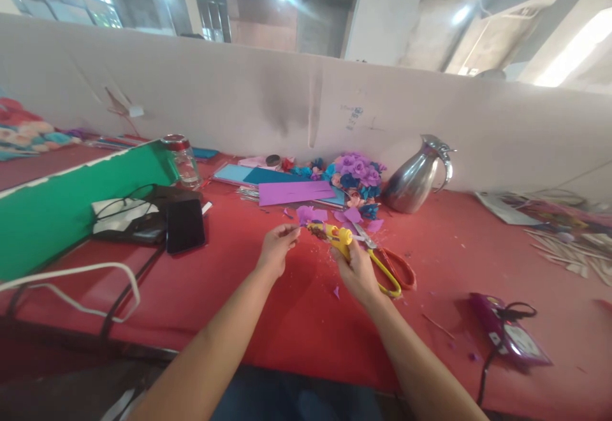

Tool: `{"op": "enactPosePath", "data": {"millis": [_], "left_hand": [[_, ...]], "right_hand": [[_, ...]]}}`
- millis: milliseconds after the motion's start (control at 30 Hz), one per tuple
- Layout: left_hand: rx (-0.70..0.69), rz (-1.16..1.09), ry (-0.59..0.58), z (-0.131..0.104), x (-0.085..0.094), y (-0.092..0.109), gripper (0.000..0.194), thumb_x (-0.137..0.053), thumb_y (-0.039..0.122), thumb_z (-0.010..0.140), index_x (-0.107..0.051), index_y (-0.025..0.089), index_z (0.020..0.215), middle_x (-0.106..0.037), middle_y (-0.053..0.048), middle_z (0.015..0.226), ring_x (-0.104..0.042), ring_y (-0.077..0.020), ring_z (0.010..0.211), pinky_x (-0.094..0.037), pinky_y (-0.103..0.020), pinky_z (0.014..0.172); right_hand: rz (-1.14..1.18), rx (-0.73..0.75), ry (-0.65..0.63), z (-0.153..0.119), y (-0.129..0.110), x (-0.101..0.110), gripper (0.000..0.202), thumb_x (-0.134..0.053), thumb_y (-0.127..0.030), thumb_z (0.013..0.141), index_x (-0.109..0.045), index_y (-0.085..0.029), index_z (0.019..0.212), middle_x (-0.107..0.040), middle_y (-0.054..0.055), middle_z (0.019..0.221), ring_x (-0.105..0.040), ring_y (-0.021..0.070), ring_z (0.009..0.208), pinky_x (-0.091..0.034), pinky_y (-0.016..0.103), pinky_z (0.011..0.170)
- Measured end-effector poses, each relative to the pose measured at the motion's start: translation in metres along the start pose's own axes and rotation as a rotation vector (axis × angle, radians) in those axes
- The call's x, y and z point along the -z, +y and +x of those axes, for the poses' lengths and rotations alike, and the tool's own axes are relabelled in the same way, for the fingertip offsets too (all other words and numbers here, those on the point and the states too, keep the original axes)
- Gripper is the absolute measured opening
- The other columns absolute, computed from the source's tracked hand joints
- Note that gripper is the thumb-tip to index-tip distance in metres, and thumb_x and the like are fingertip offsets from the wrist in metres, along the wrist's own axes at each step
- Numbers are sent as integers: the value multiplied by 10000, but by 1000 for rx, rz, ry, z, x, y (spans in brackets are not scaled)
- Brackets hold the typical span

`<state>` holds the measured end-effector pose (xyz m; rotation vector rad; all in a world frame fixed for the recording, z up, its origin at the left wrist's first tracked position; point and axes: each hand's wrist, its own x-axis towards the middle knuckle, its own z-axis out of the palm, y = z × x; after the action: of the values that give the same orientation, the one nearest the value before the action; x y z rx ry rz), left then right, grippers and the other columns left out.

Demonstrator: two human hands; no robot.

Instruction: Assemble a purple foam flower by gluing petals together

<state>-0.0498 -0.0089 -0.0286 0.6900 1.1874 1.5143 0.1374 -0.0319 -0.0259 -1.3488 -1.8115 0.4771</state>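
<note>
My right hand (356, 272) is wrapped round a yellow glue gun (340, 236), whose stained nozzle points left. Facing that nozzle, my left hand (277, 250) is closed in a pinch at the fingertips; whatever it holds is too small to make out. Purple petal-shaped paper pieces (352, 215) lie just beyond the gun. Partly behind the gun and my right hand are large scissors (406, 271) with one yellow and one red-orange handle, resting on the red tabletop (296, 319). Small purple scraps (336, 292) are scattered closer to me.
Paper flowers (358, 172), purple paper (291, 193) and a steel jug (415, 175) stand along the back wall. A phone (185, 226), a glass jar (185, 164) and a green panel (90, 201) are leftward. At right lie a purple pouch (509, 332) and pale sticks (557, 252).
</note>
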Motion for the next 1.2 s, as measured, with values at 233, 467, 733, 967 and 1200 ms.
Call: {"op": "enactPosePath", "data": {"millis": [233, 467, 733, 967, 1200], "left_hand": [[5, 3, 8, 0, 0, 0, 338, -835, 325, 455, -676, 157, 701, -593, 14, 641, -505, -79, 566, -361, -228, 586], [3, -2, 10, 2, 1, -1, 318, -827, 300, 461, -675, 155, 699, -593, 17, 632, -504, -74, 550, -351, -227, 570], [1, 11, -8, -2, -1, 0, 312, -829, 309, 465, -675, 152, 686, -586, 13, 629, -496, -76, 560, -353, -227, 571], [5, 21, -16, -1, 0, 0, 326, -832, 323, 461, -681, 159, 699, -590, 13, 638, -496, -77, 561, -346, -223, 564], [10, 17, -12, 2, 2, -4, 296, -809, 296, 503, -675, 153, 725, -581, 26, 638, -502, -70, 570, -352, -225, 593]], "right_hand": [[-24, 27, 26, 0, 0, 3, 216, -452, -418, 846, -508, -210, 851, -516, -12, 578, -466, 163, 505, -306, 264, 507], [-49, 24, -13, -1, 1, 1, 202, -466, -412, 835, -501, -213, 817, -521, -21, 563, -480, 154, 486, -278, 254, 489], [-48, 40, 37, 0, -1, 0, 213, -458, -399, 848, -539, -209, 902, -511, -21, 554, -462, 158, 485, -291, 264, 506], [-35, 37, 56, -1, 0, 0, 217, -458, -404, 845, -540, -209, 895, -485, -28, 539, -430, 151, 472, -279, 262, 496], [19, 27, 65, -1, -2, 2, 201, -471, -409, 834, -518, -214, 855, -472, -35, 550, -428, 146, 483, -280, 260, 498]]}}
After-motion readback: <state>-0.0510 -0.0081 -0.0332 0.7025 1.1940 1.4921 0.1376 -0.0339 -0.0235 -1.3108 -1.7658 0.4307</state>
